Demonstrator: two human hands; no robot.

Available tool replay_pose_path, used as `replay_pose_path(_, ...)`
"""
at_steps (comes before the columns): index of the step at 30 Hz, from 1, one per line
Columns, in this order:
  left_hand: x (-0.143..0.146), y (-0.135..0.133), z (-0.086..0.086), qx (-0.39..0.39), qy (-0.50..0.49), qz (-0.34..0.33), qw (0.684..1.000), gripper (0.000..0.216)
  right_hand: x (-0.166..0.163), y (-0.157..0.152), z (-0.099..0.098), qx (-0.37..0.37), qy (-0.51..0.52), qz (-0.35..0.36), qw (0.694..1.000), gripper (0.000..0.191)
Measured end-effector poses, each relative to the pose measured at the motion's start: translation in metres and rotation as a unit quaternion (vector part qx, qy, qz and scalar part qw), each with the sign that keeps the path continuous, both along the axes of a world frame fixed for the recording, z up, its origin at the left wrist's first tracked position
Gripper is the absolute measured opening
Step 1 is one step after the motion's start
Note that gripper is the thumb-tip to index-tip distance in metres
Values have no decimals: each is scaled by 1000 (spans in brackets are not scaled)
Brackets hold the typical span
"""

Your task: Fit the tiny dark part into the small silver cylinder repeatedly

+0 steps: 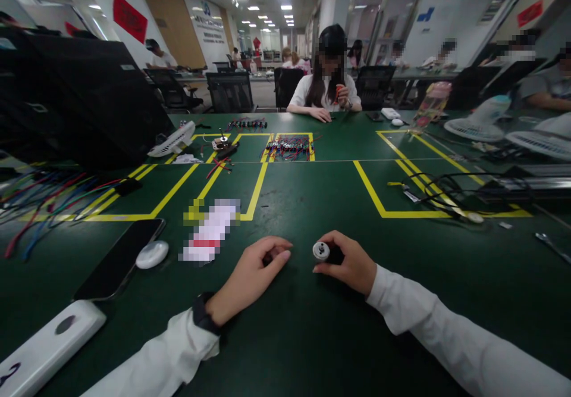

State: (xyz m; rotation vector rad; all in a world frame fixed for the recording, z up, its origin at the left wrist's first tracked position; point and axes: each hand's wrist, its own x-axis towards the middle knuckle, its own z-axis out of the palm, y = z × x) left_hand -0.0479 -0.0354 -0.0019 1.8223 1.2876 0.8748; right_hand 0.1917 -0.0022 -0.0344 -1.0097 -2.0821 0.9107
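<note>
My right hand [350, 263] rests on the green table [312, 325] with its fingers closed round a small round part [321, 250] that has a white cap and a dark body. My left hand [252, 275] lies a little to the left of it, fingers curled in, with something small and dark under them that I cannot make out. Both arms wear white sleeves, and a dark watch sits on the left wrist.
A black phone [120, 258], a white oval case [152, 254] and a white box [44, 349] lie at the left. Coloured wires [40, 200] spread at far left. Yellow tape [256, 191] marks boxes; black cables [450, 191] lie right. A person [328, 81] sits opposite.
</note>
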Motion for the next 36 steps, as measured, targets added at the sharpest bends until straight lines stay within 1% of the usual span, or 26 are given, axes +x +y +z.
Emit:
replay_pose_path(2, 22, 6, 3, 7, -10, -14, 1000, 26, 0, 1, -1, 3, 4, 2, 1000, 44)
replay_pose_path(4, 39, 9, 3, 32, -17, -28, 999, 34, 0, 1, 0, 11, 6, 8, 1000, 40)
replay_pose_path(6, 48, 10, 1, 68, -21, -32, 997, 33, 0, 2, 1, 17, 2, 16, 1000, 34)
replay_pose_path(8, 52, 10, 0, 92, -23, -27, 995, 27, 0, 3, 2, 19, -5, 20, 1000, 34)
replay_pose_path(13, 50, 13, 5, 108, -33, -13, 994, 10, -1, 3, 1, 30, -21, 17, 999, 40)
replay_pose_path(16, 45, 17, 9, 122, -38, 16, 992, 14, 0, 2, 0, 42, -34, 12, 998, 40)
replay_pose_path(19, 37, 19, 7, 127, -31, 34, 991, 19, 5, -2, 1, 55, -52, -4, 997, 38)
replay_pose_path(21, 31, 22, 2, 119, -15, 14, 993, 18, 11, -5, 2, 61, -64, -17, 996, 38)
replay_pose_path(24, 26, 25, -10, 105, 18, -46, 993, 11, 19, -8, 3, 69, -78, -31, 994, 38)
replay_pose_path(26, 25, 27, -15, 103, 36, -68, 992, 10, 21, -9, 2, 75, -85, -36, 993, 39)
replay_pose_path(29, 26, 29, -19, 100, 49, -71, 991, 10, 21, -9, 0, 83, -93, -39, 991, 40)
replay_pose_path(32, 26, 29, -16, 92, 45, -72, 992, 12, 19, -9, -1, 89, -93, -47, 991, 40)
replay_pose_path(34, 25, 28, -13, 85, 34, -68, 994, 17, 23, -9, -1, 98, -86, -73, 989, 42)
replay_pose_path(36, 19, 25, -10, 77, 17, -50, 996, 21, 36, -7, -1, 112, -80, -118, 983, 45)
